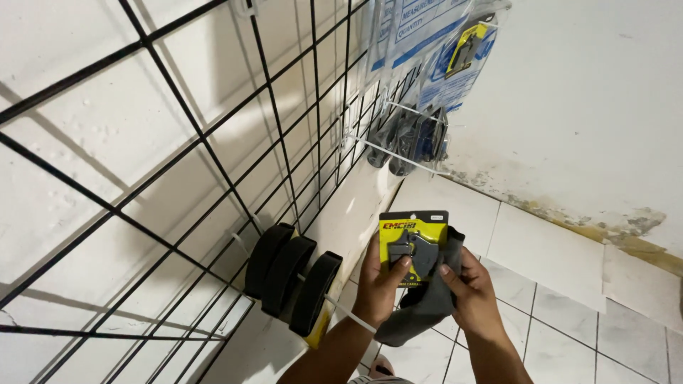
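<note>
Best done with the yellow-and-black carded blister pack holding dark metal parts [413,245] kept steady and flat, backing supported from behind, so that the dark grey cloth [425,302] can pass over the clear front without bending the card. Light, even strokes, judged safest.

Left hand [379,281]: clenched on the pack's left edge, thumb pressed across the front, fingers curled behind. Right hand [471,293]: closed around the cloth, forefinger pushing a fold of it against the pack's right side; rest of the cloth hanging down between both wrists.

Pack held upright in mid-air, above the pale tiled floor [562,284].

Just left, near: three black rounded parts [293,277] on a peg of the black wire grid panel [178,142]. Farther off, upper right: clear bagged goods with blue-and-white cards [427,64] hanging from white hooks, against the stained white wall [590,121].
</note>
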